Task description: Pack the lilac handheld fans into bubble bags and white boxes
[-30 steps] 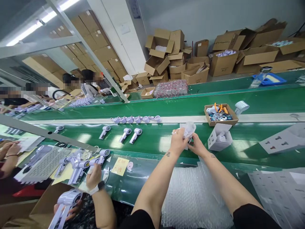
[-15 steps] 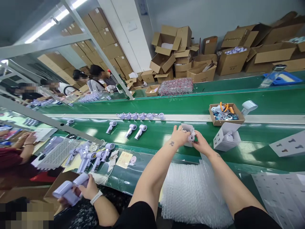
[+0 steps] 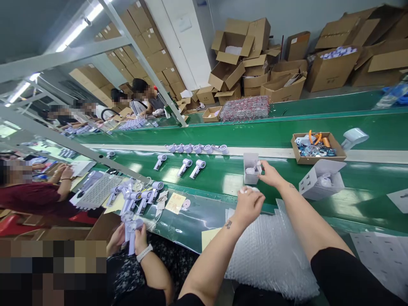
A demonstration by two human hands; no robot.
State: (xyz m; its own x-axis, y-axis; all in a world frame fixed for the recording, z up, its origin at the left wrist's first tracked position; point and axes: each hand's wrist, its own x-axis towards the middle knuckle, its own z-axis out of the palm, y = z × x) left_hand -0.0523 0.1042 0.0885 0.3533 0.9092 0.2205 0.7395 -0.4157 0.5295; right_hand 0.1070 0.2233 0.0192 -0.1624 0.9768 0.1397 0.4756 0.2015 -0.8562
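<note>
A small open white box (image 3: pixel 250 168) stands on the green conveyor belt (image 3: pixel 287 174), with a bubble-wrapped white item inside it. My right hand (image 3: pixel 270 174) touches the box's right side, fingertips at its opening. My left hand (image 3: pixel 249 205) hangs nearer to me above the belt's front edge, fingers curled loosely, over a stack of bubble-wrap sheets (image 3: pixel 270 250); I see nothing held in it.
A second open white box (image 3: pixel 321 180) lies on its side to the right. A cardboard tray of parts (image 3: pixel 317 146) sits behind it. Several lilac handheld fans (image 3: pixel 185 166) lie on the belt at left. A co-worker's hands (image 3: pixel 130 236) hold a fan beside me.
Both hands were together on the wrapped item and box. Now the box stands on the belt, my left hand has drawn back toward me, and my right stays at the box.
</note>
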